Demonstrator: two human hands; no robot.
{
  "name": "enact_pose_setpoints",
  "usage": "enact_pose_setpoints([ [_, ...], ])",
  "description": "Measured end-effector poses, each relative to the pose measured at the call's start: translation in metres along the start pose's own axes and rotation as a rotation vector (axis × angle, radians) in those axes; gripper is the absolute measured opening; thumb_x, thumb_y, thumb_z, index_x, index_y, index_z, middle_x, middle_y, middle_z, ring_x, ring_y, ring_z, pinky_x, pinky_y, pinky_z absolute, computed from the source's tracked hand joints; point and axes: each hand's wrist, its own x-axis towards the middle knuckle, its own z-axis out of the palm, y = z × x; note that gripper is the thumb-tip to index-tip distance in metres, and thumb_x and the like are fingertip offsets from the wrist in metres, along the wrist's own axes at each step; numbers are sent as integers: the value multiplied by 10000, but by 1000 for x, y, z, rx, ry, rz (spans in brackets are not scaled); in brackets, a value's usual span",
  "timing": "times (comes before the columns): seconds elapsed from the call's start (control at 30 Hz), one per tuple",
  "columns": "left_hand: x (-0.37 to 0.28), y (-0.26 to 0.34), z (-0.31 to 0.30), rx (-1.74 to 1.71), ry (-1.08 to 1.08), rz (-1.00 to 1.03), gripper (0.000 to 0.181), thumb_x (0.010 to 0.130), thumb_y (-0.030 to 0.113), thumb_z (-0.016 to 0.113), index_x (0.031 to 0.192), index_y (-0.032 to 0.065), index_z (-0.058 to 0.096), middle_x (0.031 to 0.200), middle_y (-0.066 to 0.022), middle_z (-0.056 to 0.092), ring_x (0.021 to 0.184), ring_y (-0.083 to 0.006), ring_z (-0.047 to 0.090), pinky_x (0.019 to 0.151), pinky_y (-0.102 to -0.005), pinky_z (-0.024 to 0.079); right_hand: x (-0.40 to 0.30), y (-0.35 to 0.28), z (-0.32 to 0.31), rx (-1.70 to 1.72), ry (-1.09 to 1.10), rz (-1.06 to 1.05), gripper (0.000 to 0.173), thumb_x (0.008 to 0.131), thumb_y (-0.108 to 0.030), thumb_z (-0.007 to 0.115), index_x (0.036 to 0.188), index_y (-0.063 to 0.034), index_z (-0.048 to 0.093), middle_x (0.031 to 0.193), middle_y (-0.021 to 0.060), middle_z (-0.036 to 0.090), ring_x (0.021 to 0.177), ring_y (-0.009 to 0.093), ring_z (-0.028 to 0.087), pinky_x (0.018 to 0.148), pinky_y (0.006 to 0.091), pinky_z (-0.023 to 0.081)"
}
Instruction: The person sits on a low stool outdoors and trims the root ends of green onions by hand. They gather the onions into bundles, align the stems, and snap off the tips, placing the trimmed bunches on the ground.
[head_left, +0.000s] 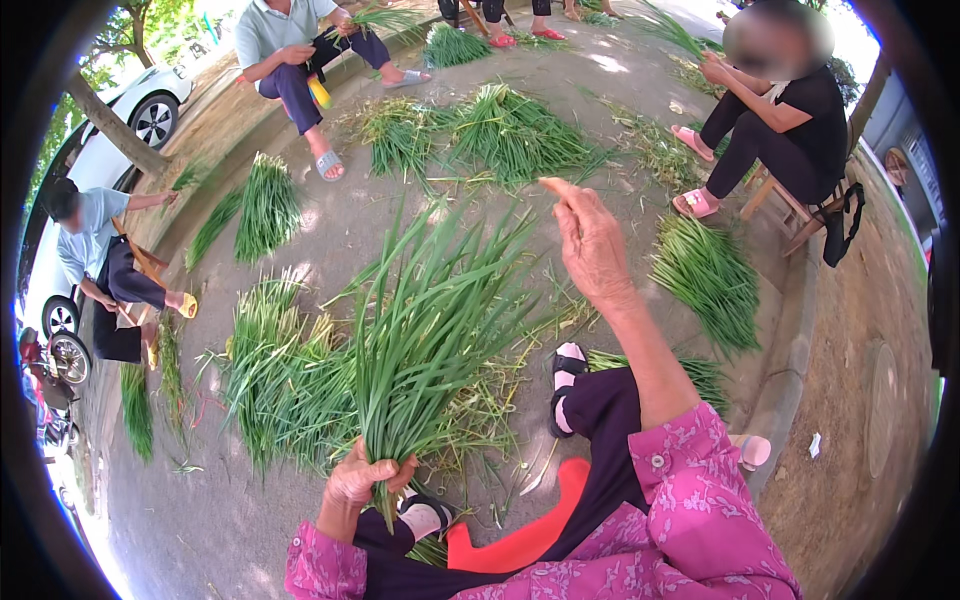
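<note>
My left hand (367, 476) grips a large bunch of green chives (427, 322) near its lower end, between my knees. The long flat leaves fan upward and away from me, with a few yellowed blades among them. Raised to the right of the leaf tips is my right hand (592, 240), its index finger stretched out and the others bent. I see nothing in it, and it is apart from the bunch. Beyond and left of the held bunch lies a broad pile of chives (277, 375). Yellowed trimmings (487, 405) litter the ground beside my feet.
A red plastic stool (517, 536) shows beneath me. Stacked chives (709, 285) lie at right, with more heaps (517, 139) ahead. Several seated people surround the pavement; one person (787, 127) sits at right on a wooden chair (795, 206). A curb (787, 390) runs along the right.
</note>
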Motion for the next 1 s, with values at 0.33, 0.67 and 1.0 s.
enact_pose_setpoints([
  [0.33, -2, 6, 4, -2, -18, -13, 477, 631, 311, 786, 891, -24, 568, 618, -49, 526, 458, -124, 436, 424, -252, 346, -5, 0, 0, -459, -137, -15, 102, 889, -220, 478, 936, -155, 542, 827, 37, 533, 811, 215, 556, 792, 420, 347],
  [0.67, -1, 5, 7, 69, 5, -1, 505, 617, 344, 782, 884, -20, 555, 588, -58, 507, 442, -124, 424, 405, -252, 324, -2, 7, 1, -361, 16, 51, 143, 879, -178, 468, 828, -67, 543, 749, 65, 585, 708, 246, 570, 709, 385, 408],
  [1.0, -2, 1, -2, 20, -33, -43, 515, 607, 333, 800, 896, -26, 571, 622, -42, 524, 463, -121, 442, 417, -249, 348, 5, 21, -5, 418, 240, 591, 138, 855, -148, 551, 881, -16, 582, 709, 14, 593, 617, 85, 515, 597, 242, 433],
])
